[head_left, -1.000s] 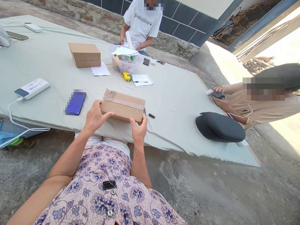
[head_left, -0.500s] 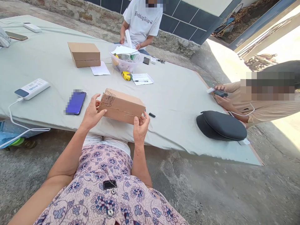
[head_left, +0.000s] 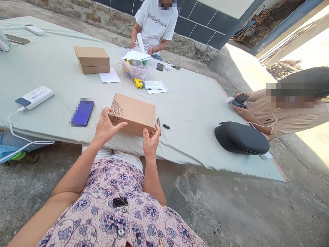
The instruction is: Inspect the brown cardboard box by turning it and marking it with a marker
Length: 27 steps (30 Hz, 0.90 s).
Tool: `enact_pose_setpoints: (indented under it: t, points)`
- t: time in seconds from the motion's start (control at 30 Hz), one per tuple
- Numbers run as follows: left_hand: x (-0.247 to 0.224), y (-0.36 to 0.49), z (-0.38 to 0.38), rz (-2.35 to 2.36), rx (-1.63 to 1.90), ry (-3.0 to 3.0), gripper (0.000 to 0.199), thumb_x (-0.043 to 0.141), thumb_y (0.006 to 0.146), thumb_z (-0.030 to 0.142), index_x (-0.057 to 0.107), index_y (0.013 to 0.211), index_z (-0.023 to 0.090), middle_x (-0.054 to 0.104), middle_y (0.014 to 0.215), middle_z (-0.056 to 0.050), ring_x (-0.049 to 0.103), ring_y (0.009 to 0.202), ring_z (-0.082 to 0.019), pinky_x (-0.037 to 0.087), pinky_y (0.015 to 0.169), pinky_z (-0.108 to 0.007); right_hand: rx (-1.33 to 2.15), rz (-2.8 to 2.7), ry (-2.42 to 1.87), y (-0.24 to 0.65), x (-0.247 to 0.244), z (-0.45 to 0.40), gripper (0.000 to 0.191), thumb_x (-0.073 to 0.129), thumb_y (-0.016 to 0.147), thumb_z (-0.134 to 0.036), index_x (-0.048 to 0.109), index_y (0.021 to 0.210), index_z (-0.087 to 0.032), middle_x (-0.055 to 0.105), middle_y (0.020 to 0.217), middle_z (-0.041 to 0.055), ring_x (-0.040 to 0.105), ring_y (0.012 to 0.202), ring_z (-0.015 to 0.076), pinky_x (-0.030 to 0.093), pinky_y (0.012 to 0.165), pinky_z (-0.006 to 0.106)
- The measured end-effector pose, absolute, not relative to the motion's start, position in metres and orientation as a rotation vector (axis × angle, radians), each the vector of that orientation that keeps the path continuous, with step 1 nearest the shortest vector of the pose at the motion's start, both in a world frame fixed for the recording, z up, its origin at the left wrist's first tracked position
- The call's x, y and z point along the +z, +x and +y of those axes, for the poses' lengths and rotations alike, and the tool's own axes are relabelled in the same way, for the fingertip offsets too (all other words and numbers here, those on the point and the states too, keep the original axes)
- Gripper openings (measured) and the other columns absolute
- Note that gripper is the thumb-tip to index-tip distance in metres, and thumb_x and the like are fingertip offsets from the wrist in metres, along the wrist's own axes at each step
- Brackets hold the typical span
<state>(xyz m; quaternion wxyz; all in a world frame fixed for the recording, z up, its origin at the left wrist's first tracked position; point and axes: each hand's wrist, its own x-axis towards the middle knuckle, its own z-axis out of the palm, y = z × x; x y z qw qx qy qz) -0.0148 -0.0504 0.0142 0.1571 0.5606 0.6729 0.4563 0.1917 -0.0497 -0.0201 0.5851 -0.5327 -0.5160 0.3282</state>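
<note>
A brown cardboard box (head_left: 136,110) with black scribbled lines on its left end is at the table's near edge. My left hand (head_left: 109,126) holds its left end, thumb along the front side. At the near right corner, my right hand (head_left: 152,137) grips the box with thumb and fingers. Just right of the box a black pen (head_left: 158,122) lies partly hidden by my fingers, with a black cap (head_left: 166,126) beside it. To the left of my left hand is a phone with a blue screen (head_left: 82,112).
Across the cloth-covered table (head_left: 190,103) are another box (head_left: 92,60), a plastic basket (head_left: 137,70), a yellow tape measure (head_left: 139,83), papers, a white device (head_left: 35,97) with a cable and a black case (head_left: 241,138). Two people sit at the far and right sides.
The box has tilted down, so more of its top shows and less of its front. My left thumb reaches further over its front. The pen beside it has come into view.
</note>
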Motion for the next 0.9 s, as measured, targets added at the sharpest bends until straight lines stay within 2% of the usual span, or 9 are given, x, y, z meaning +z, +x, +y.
enact_pose_setpoints:
  t: [0.2, 0.4, 0.5, 0.7, 0.9]
  points:
    - [0.005, -0.004, -0.048, 2.065, 1.375, 1.669, 0.091, 0.086, 0.062, 0.070, 0.043, 0.128, 0.024, 0.057, 0.130, -0.015, 0.064, 0.113, -0.036, 0.057, 0.084, -0.047, 0.831, -1.149, -1.358, 0.189, -0.020, -0.050, 0.080, 0.073, 0.072, -0.073, 0.044, 0.126, -0.021, 0.067, 0.125, 0.0166, 0.072, 0.104, 0.0254, 0.058, 0.091, 0.040]
    - [-0.003, 0.004, -0.046, 2.081, 1.381, 1.807, 0.092, 0.086, 0.065, 0.067, 0.041, 0.131, 0.021, 0.056, 0.131, -0.018, 0.062, 0.121, -0.037, 0.057, 0.090, -0.049, 0.802, -1.123, -1.475, 0.188, -0.020, -0.048, 0.080, 0.073, 0.067, -0.076, 0.042, 0.119, -0.023, 0.067, 0.123, 0.0159, 0.070, 0.107, 0.0278, 0.055, 0.093, 0.042]
    - [-0.004, 0.008, -0.045, 2.082, 1.432, 1.834, 0.099, 0.088, 0.060, 0.069, 0.041, 0.131, 0.020, 0.056, 0.131, -0.020, 0.059, 0.125, -0.039, 0.055, 0.096, -0.053, 0.763, -1.119, -1.530, 0.185, -0.020, -0.047, 0.078, 0.073, 0.066, -0.076, 0.042, 0.115, -0.024, 0.069, 0.120, 0.0149, 0.069, 0.107, 0.0287, 0.054, 0.094, 0.044]
    - [-0.007, 0.016, -0.044, 2.133, 1.528, 1.812, 0.107, 0.084, 0.054, 0.081, 0.041, 0.131, 0.020, 0.051, 0.138, -0.024, 0.051, 0.135, -0.043, 0.044, 0.111, -0.060, 0.748, -1.134, -1.566, 0.180, -0.023, -0.047, 0.075, 0.077, 0.065, -0.072, 0.043, 0.112, -0.024, 0.072, 0.112, 0.0114, 0.070, 0.096, 0.0259, 0.055, 0.085, 0.039]
    - [-0.008, 0.018, -0.044, 2.098, 1.530, 1.791, 0.103, 0.085, 0.054, 0.081, 0.045, 0.126, 0.020, 0.048, 0.138, -0.027, 0.047, 0.138, -0.046, 0.040, 0.113, -0.061, 0.743, -1.160, -1.559, 0.180, -0.030, -0.043, 0.079, 0.080, 0.063, -0.072, 0.044, 0.115, -0.025, 0.071, 0.112, 0.0125, 0.071, 0.095, 0.0280, 0.055, 0.083, 0.040]
